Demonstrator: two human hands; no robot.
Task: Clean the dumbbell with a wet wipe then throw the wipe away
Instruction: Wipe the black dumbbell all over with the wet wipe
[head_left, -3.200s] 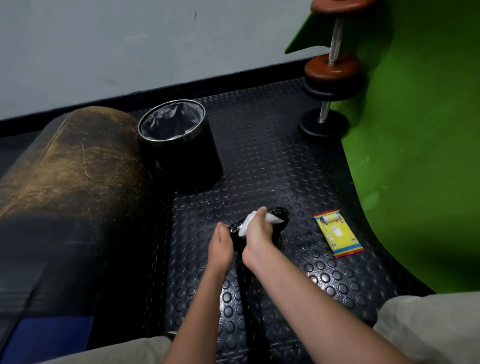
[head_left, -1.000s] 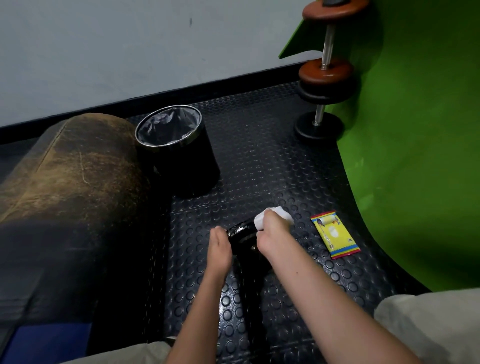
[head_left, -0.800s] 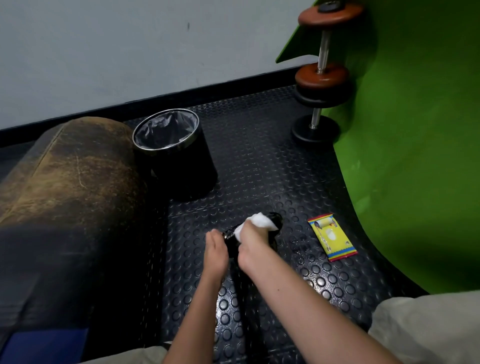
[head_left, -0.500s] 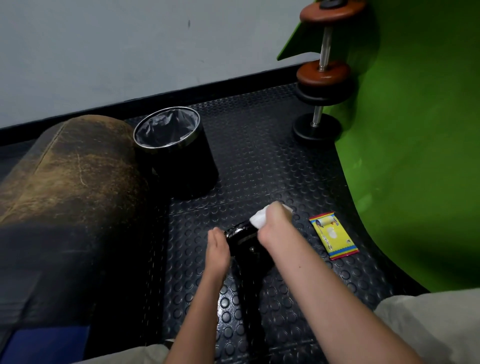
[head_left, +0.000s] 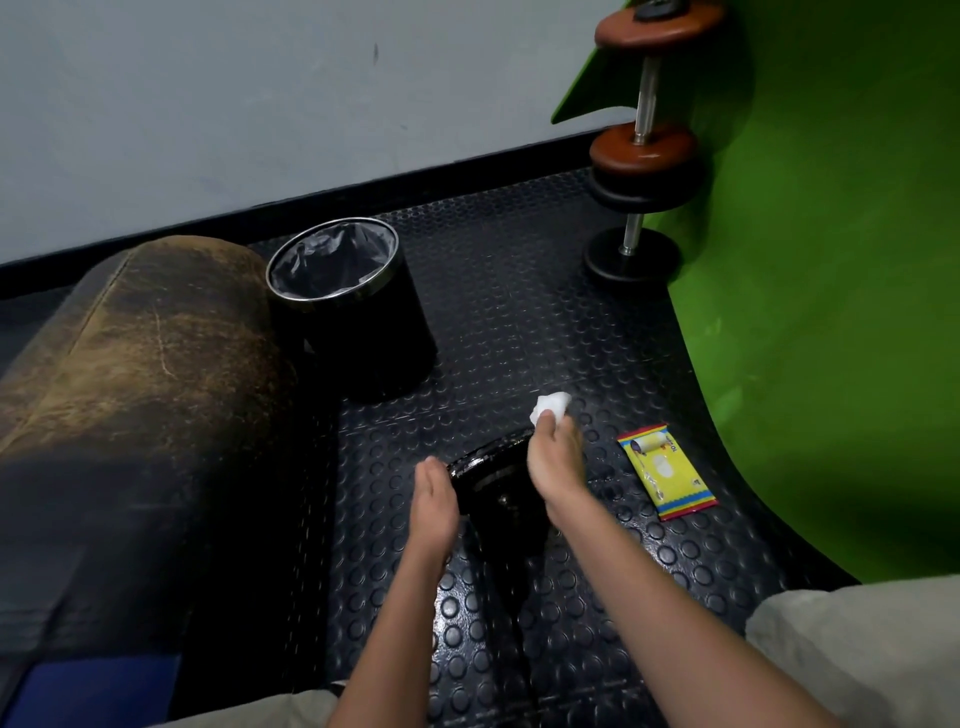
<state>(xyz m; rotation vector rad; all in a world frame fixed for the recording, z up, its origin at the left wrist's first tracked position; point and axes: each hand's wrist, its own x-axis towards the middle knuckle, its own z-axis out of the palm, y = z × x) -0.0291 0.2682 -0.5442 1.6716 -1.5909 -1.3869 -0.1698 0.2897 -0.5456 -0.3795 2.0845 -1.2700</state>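
Observation:
A black dumbbell (head_left: 493, 483) stands on end on the studded black floor mat, its top plate showing between my hands. My left hand (head_left: 434, 499) rests flat against the plate's left edge, fingers together. My right hand (head_left: 556, 457) is at the plate's far right edge, pinching a crumpled white wet wipe (head_left: 553, 405) that sticks out beyond the fingers, just past the dumbbell. A black bin (head_left: 353, 312) with a steel rim and a dark liner stands open to the far left of the dumbbell.
A yellow wipe packet (head_left: 667, 478) lies on the mat to the right. A worn brown padded bench (head_left: 130, 389) fills the left side. A dumbbell with brown plates (head_left: 641, 156) stands upright at the back right against a green curved sheet (head_left: 831, 312). My knees frame the bottom.
My right hand has kept rubbing the wipe back and forth over the dumbbell's top; it now sits at the far right edge with the wipe held out past it. My left hand stayed put.

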